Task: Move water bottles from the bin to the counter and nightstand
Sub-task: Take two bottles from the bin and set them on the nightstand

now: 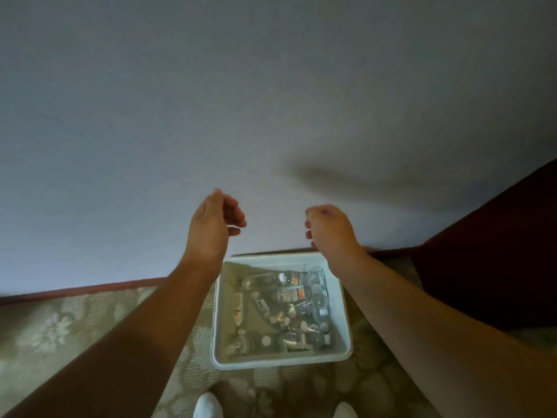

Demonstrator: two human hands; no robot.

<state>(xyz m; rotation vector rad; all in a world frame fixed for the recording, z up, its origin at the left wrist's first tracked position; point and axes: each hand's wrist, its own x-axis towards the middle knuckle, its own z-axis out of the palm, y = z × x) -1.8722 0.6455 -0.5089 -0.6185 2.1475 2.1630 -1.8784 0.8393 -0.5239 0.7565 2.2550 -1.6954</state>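
Below our hands lie the clear plastic water bottles (286, 309), heaped in a white square plastic bin (346, 333) on patterned carpet (75, 336). Our left hand (211, 224) and right hand (330, 230) hover loosely curled, empty; nearly everything seems left to move.

One white bin (281, 359) is seen; many water bottles (286, 309), too jumbled for counting, are held inside the bin; two hands are raised above the bin.

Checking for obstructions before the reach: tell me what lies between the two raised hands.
Head view: nothing solid. The left hand and right hand are apart, with only the plain grey wall showing through the gap, above the white plastic bin.
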